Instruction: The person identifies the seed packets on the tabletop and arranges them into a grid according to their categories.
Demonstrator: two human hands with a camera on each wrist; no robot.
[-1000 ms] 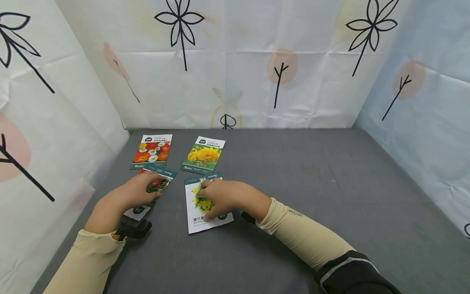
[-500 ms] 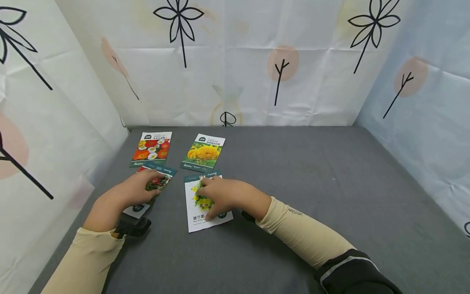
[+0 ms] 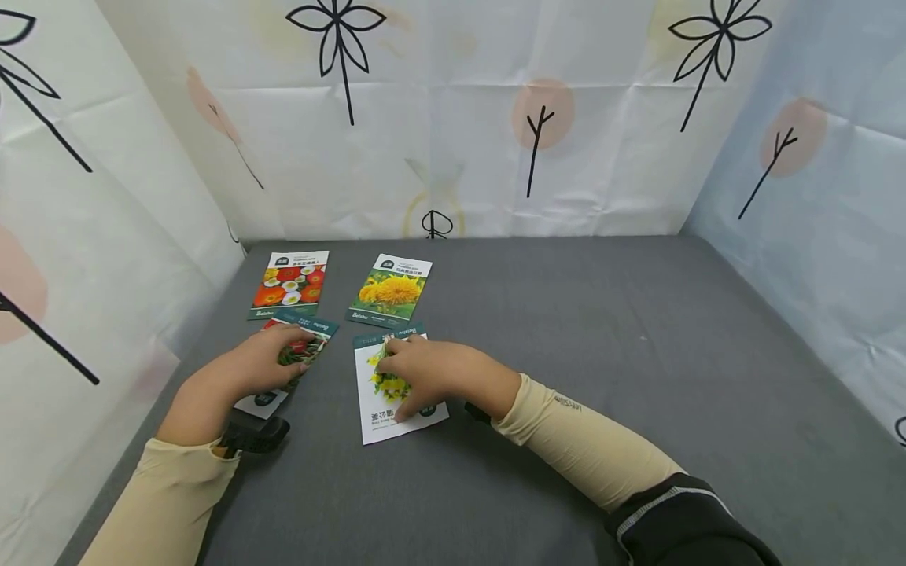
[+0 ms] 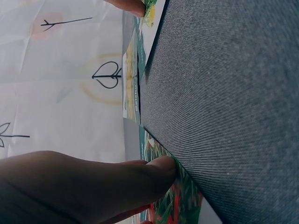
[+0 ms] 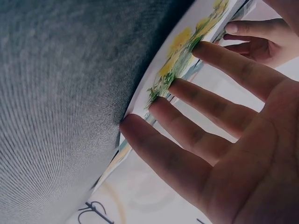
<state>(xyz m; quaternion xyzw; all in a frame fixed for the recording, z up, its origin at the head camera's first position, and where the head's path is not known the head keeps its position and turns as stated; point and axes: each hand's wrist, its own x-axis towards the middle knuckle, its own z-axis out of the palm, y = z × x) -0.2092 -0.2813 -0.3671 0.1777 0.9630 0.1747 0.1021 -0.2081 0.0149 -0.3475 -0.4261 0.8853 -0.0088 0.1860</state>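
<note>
On the grey tabletop, the red-flower packet lies beneath the left hand, thumb and fingers apart, and the white yellow-flower packet beneath the right hand, whose spread fingers touch its face.

Table, one, topped in grey ribbed cloth, bearing four flat paper packets, grouped toward its left side. Far row, left: red-and-white flower packet, upright lettering, green lower band. Far row, right: golden flower packet, set slightly askew. Near row, left: red-and-green plant packet, aslant, inverted, partly covered; whether its green edge overlaps the packet beyond or merely meets it cannot be made out. Near row, right: small-yellow-flower packet, white ground, green band, likewise inverted.
</note>
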